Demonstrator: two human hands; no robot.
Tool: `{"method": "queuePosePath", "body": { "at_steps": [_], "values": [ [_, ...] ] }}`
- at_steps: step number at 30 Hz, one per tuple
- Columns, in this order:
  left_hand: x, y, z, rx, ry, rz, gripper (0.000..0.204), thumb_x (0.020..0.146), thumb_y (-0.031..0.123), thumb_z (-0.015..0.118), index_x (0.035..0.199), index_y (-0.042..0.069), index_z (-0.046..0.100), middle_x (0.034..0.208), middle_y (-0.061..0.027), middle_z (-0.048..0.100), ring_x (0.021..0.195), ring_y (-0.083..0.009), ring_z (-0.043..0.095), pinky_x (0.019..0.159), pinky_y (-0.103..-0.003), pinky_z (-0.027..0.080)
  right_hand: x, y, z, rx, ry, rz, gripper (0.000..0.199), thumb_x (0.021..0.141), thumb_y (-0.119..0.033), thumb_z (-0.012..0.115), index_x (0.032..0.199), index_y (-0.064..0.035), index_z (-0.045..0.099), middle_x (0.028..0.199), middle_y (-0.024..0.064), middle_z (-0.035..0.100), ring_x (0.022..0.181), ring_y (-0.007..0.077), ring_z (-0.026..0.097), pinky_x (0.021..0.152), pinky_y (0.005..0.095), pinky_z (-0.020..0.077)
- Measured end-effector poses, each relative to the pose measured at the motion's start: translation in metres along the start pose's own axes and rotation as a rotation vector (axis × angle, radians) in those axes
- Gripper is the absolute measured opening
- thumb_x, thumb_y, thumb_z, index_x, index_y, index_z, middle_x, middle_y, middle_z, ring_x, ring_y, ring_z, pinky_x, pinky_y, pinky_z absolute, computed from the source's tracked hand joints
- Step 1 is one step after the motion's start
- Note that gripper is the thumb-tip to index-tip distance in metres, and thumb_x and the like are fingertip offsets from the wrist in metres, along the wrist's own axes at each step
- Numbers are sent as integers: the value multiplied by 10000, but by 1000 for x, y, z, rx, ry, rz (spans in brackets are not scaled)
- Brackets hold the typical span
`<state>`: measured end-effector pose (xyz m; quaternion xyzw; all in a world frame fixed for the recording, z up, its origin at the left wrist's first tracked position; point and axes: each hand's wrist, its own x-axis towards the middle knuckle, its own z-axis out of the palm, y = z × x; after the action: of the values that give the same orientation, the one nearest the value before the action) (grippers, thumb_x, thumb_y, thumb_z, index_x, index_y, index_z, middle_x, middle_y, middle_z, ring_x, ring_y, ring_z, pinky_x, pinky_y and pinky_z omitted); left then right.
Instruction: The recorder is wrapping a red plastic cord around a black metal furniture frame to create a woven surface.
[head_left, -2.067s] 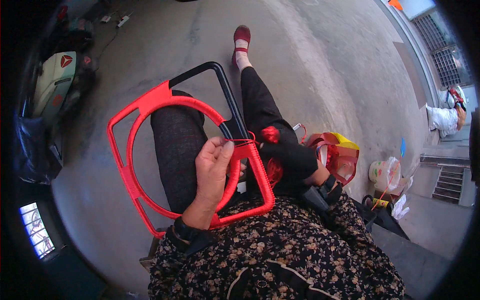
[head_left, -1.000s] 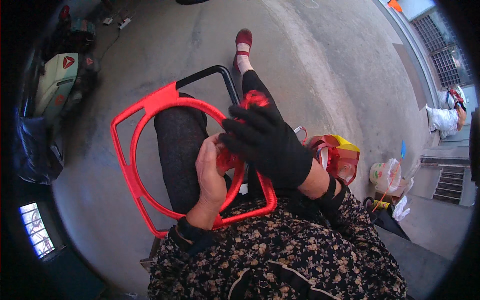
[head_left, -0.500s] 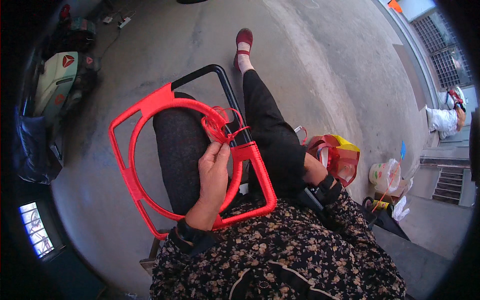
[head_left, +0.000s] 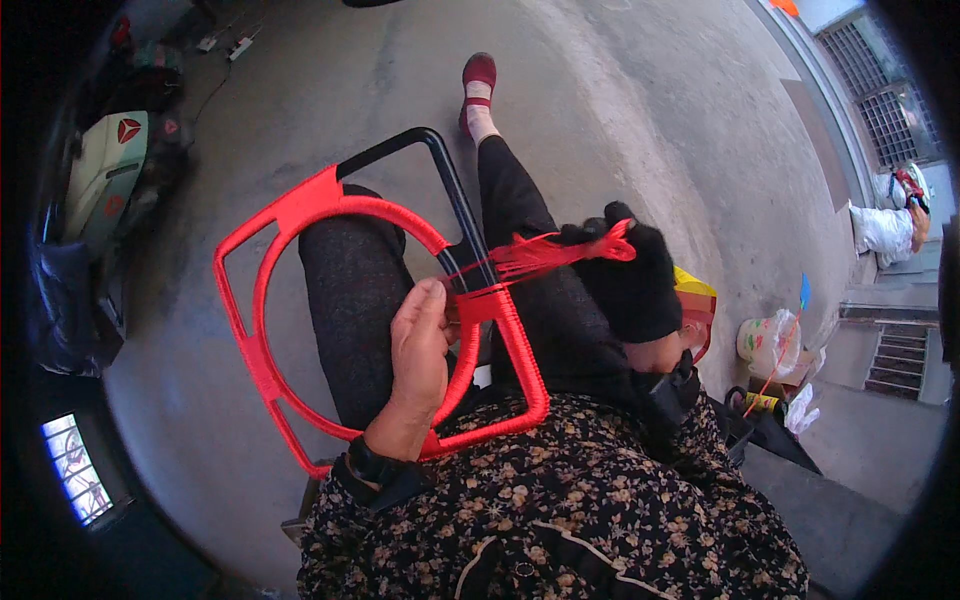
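Red thread [head_left: 535, 257] between hands [head_left: 418, 345], gloved right one [head_left: 640, 285] out sideways

Room for a hand to pass is left over the grey floor [head_left: 640, 120] toward the upper right. At centre, the way is barred by red threads [head_left: 535, 256] strung between the rack [head_left: 525, 352] and the gloved right hand [head_left: 637, 288]. The ring [head_left: 350, 207] is mostly backed by the left leg [head_left: 345, 300], its right side obstructed by the left hand [head_left: 418, 350].
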<state>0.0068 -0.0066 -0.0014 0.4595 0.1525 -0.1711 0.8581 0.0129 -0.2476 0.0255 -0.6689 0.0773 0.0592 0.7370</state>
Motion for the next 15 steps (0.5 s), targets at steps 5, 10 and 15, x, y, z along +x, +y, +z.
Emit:
{"method": "queuePosePath", "body": {
  "at_steps": [5, 10, 15],
  "values": [
    [-2, 1, 1, 39, -72, 33, 248, 954, 156, 489, 1170, 34, 499, 1034, -65, 626, 862, -131, 627, 708, -280, 528, -1, 10, -43, 233, 167, 35, 405, 831, -104, 613, 1219, -26, 528, 1088, 77, 586, 997, 184, 551, 878, 302, 433],
    [-4, 3, 6, -3, -77, 69, 248, 912, 76, 563, 1135, -8, 495, 998, -83, 628, 837, -122, 625, 715, -262, 536, -12, 1, -81, 401, 264, 8, 411, 833, -106, 614, 1226, -25, 524, 1084, 69, 587, 995, 170, 554, 880, 293, 437],
    [-3, -1, 0, 1, -76, 59, 234, 896, 51, 586, 1105, -7, 499, 966, -90, 637, 801, -129, 633, 697, -261, 543, -16, -14, -45, 425, 15, 193, 417, 835, -109, 615, 1232, -24, 521, 1081, 62, 589, 992, 157, 557, 882, 285, 441]
  ]
}}
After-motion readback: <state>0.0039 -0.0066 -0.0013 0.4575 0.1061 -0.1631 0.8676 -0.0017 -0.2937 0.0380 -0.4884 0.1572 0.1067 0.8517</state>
